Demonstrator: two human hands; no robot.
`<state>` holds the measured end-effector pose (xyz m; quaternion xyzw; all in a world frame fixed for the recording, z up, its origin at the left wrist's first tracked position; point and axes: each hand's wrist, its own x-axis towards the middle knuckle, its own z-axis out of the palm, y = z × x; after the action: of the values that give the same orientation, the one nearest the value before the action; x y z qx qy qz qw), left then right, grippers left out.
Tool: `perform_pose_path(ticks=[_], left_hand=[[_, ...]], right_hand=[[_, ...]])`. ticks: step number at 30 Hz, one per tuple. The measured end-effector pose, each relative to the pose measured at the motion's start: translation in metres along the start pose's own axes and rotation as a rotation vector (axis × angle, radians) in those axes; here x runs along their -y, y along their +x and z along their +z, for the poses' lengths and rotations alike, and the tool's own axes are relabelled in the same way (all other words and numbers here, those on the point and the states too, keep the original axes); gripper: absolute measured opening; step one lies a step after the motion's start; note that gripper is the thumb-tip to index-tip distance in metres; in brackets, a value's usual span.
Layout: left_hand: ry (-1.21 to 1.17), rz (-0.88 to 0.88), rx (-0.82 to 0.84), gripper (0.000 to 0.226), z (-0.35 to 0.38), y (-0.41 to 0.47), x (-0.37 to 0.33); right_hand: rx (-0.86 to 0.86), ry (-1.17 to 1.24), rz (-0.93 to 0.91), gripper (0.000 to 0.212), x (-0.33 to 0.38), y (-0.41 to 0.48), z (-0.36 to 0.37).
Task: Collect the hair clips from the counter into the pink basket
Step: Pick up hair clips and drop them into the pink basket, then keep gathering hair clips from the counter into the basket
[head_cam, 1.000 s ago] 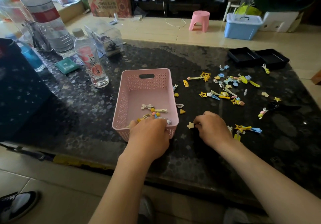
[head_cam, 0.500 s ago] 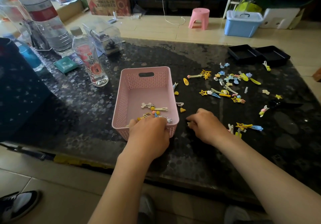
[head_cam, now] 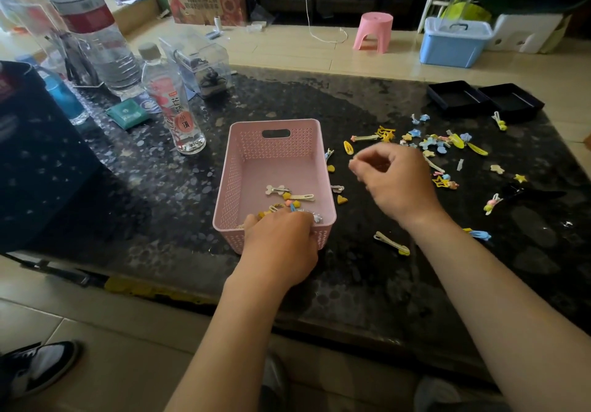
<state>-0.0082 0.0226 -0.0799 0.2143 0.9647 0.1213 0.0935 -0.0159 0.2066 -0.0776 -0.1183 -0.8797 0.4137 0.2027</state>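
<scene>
Resting over the near rim of the pink basket (head_cam: pixel 275 159), the left hand (head_cam: pixel 281 245) is being kept curled on that wall. Beyond it, the right hand (head_cam: pixel 393 181) is being held with fingertips pinched together; what they clamp cannot be told. Toward the counter's (head_cam: pixel 160 251) far right corner, light, slippery hair clips (head_cam: pixel 441 147) are lying scattered, likely best pinched along their stiff bars.
</scene>
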Motion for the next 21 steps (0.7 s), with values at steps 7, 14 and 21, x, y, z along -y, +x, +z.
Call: perform_pose_path(ticks=[7, 14, 21], left_hand=[[0.015, 0.009, -0.017, 0.009, 0.001, 0.000, 0.001], [0.014, 0.024, -0.023, 0.010, 0.002, -0.001, 0.002], [0.044, 0.002, -0.021, 0.015, 0.003, -0.001, 0.000]], right_hand=[[0.128, 0.253, -0.109, 0.019, 0.028, -0.009, 0.017], [0.215, -0.164, 0.160, 0.052, -0.006, -0.004, -0.029], [0.492, -0.800, 0.715, 0.105, -0.070, -0.045, -0.053]])
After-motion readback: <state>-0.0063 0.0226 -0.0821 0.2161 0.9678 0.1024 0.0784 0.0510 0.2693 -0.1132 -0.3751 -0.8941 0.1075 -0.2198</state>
